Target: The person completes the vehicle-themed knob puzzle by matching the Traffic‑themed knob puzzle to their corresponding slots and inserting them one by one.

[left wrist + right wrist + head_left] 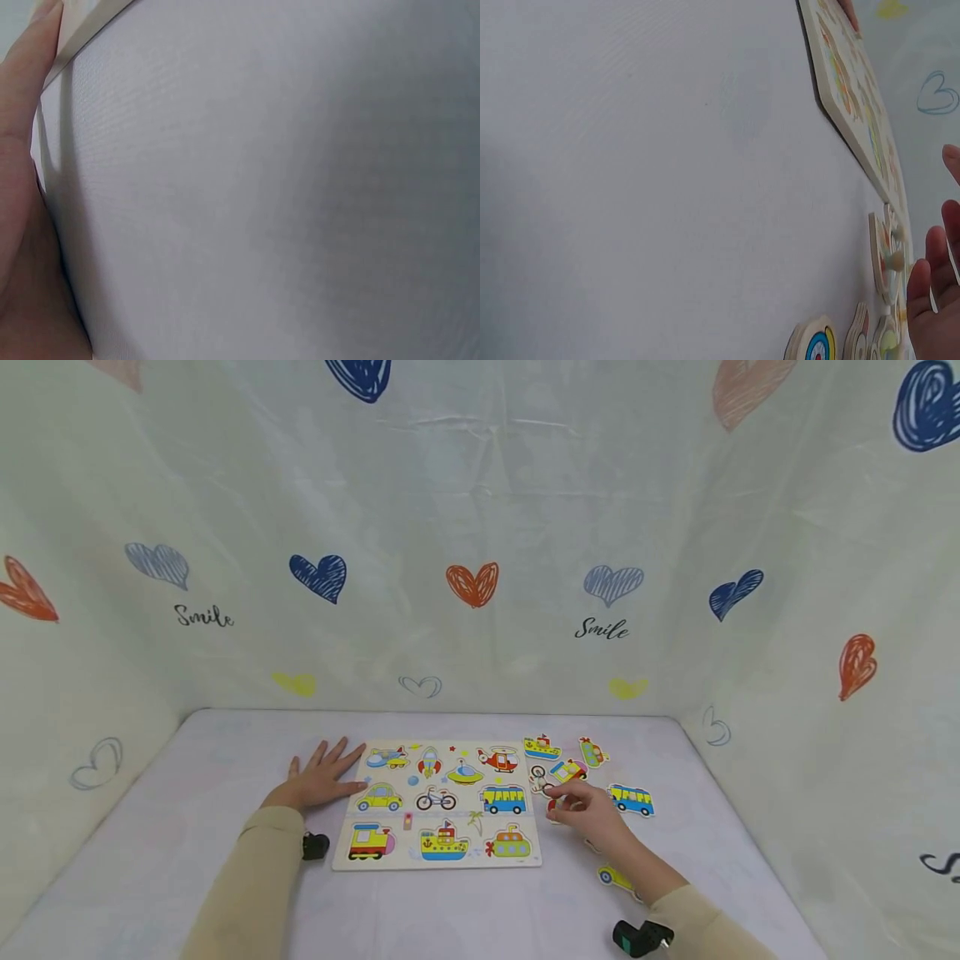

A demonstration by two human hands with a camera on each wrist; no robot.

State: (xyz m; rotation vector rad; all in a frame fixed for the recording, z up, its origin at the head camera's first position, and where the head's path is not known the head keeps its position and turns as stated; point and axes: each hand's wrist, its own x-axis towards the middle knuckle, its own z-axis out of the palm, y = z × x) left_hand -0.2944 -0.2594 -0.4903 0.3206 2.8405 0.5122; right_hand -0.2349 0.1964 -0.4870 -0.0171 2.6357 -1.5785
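My left hand (318,781) lies with fingers spread at the left edge of a wooden picture puzzle board (405,853), its fingertips and thumb right at the rim. Just past the board's right edge, my right hand (588,814) hovers over loose puzzle pieces, thumb and forefinger slightly bent. Under its fingertips a red piece (552,807) shows in part, beside a bicycle piece (538,779) and a train piece (568,771). In the right wrist view, the fingers (939,259) are loosely bent and hold nothing visible; a knobbed piece (885,259) stands close by.
Farther back lie a boat piece (542,747) and a submarine piece (593,752). A bus piece (632,800) is to the right of the hand, and a yellow car piece (615,877) is partly hidden under the right forearm. A heart-patterned curtain (480,510) hangs behind the table.
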